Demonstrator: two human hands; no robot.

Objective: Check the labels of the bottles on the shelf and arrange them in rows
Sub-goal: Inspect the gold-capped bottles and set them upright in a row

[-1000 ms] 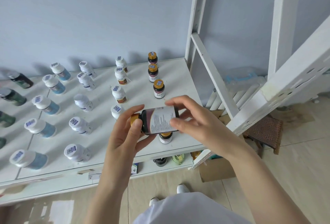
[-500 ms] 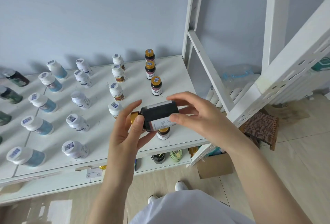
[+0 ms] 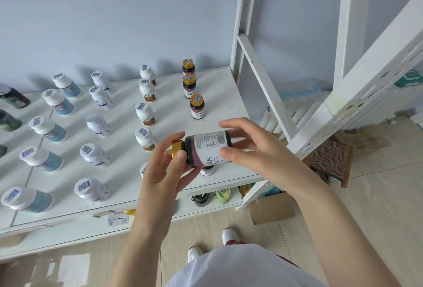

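A dark bottle with a gold cap point(image 3: 207, 148) lies sideways in the air above the front right of the white shelf point(image 3: 219, 94). My left hand point(image 3: 164, 167) pinches its cap end and my right hand point(image 3: 254, 149) holds its base end. Its white label with a barcode faces up. Three matching gold-capped bottles point(image 3: 197, 106) stand in a row at the shelf's right. Another dark bottle point(image 3: 207, 170) stands half hidden under the held one. White-capped bottles point(image 3: 145, 114) stand in rows further left.
White shelf posts and a diagonal brace point(image 3: 263, 76) rise at the right. A lower shelf holds a black jar point(image 3: 201, 199) and a green item point(image 3: 223, 196). A cardboard box point(image 3: 272, 209) sits on the tiled floor beside a patterned mat point(image 3: 329, 161).
The held bottle has been rolled between my hands, so a different part of its label, now with the barcode, faces up. The hands stay in the same place.
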